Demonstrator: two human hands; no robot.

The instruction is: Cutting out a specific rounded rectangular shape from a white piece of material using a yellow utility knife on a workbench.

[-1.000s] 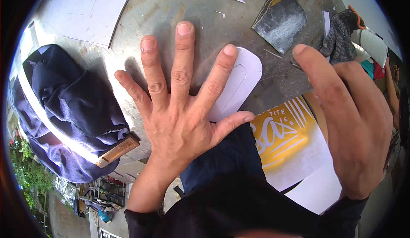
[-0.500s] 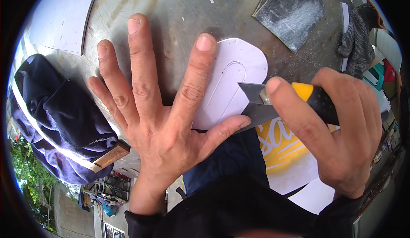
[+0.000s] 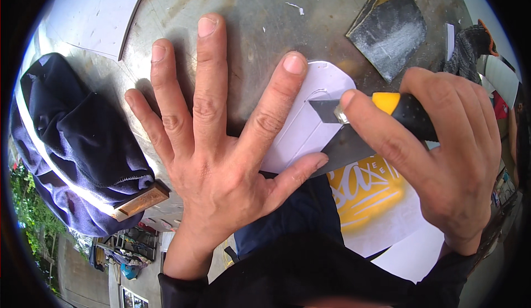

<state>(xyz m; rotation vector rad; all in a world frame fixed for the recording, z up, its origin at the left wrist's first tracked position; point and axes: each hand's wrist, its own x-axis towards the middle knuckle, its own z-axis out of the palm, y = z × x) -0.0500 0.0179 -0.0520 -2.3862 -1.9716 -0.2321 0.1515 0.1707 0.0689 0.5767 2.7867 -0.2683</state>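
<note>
My left hand lies spread, its index finger and thumb resting on a white rounded-end piece of sheet. Part of that piece is hidden under the hand. A narrow arch-shaped outline is scored into its face. My right hand is closed round a utility knife with a black and yellow handle, the thumb pressing near the base of the blade. The wide blade points left, over the upper part of the scored outline. Whether its tip touches the sheet I cannot tell.
Folded sandpaper lies beyond the knife on the metal table. At the far left is a larger white sheet. Dark blue cloth and a wooden block sit left of my hand. A grey glove lies at the far right.
The view has shifted a little. The blade has moved from beside the scored outline to over it, near its curved top. My left hand stays spread on the white piece.
</note>
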